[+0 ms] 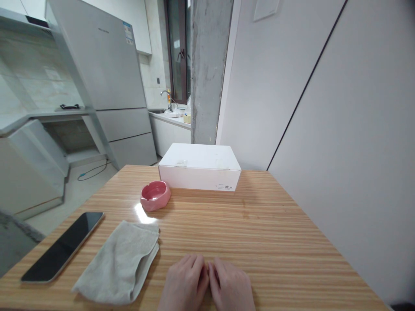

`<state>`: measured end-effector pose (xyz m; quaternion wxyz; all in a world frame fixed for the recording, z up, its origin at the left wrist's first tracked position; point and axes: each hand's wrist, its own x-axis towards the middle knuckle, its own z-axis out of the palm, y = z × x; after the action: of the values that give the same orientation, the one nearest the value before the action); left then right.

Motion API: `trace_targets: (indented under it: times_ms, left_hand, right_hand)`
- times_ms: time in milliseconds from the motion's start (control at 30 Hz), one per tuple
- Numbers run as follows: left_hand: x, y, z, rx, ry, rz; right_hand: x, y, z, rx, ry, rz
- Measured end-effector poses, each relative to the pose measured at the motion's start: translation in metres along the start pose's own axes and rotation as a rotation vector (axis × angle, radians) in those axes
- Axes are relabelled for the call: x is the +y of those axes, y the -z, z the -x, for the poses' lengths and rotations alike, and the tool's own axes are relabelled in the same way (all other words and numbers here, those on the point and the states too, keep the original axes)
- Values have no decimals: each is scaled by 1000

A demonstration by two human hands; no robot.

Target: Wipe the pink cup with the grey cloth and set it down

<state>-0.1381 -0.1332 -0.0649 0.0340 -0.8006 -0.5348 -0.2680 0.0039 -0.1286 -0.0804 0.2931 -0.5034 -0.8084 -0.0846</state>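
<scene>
Though seemingly empty, the left hand [184, 285] and right hand [231, 287] rest relaxed beside a grey towel [119, 263]

Fridge door: a short line of dark lettering [106, 29] near the top of the fridge [97, 56], too small to read.
Fridge sticker: a blue-and-white sticker [129, 33] beside that lettering, its print too blurred to read.
Box: tiny dark print and a square code [226, 187] at the lower right of the white box's [199, 175] front side, unreadable.
Legible text: none.
</scene>
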Motion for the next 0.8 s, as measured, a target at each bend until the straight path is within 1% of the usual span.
trace_targets:
  times_ms: [300,467,733,800]
  left_hand:
    - [1,1,0,-26,13,-7]
    - [1,0,1,-18,8,-13]
    - [1,0,2,-40,34,6]
    - [1,0,2,-46,41,9]
  right_hand:
    - [0,0,2,-5,-3,7]
    - [0,1,1,-5,-3,-5]
    - [-5,5,-4,66,-22,-8]
    - [-6,6,-4,62,-20,-17]
